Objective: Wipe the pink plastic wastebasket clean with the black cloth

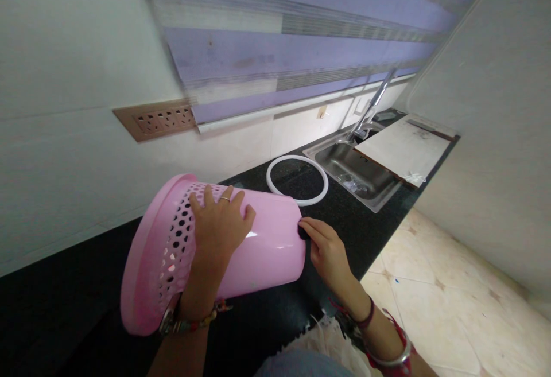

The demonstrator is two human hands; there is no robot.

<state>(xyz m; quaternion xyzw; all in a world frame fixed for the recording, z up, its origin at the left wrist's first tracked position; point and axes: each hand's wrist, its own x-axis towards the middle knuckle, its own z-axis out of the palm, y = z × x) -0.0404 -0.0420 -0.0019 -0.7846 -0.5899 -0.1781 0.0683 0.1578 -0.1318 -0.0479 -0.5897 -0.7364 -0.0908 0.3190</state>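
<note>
A pink plastic laundry basket with a band of holes near its rim lies on its side on the dark countertop, its wide mouth to the left. Spread over its upper side, my left hand presses on the wall with the fingers apart. My right hand is at the basket's base, thumb and fingers pinched on a small black piece touching the base's edge. Its kind I cannot make out. Behind the base, a white ring lies flat on the counter.
A steel sink with a tap is set into the counter further right. A white board lies partly over it. A socket panel and a striped blind are at the wall. Tiled floor shows at right.
</note>
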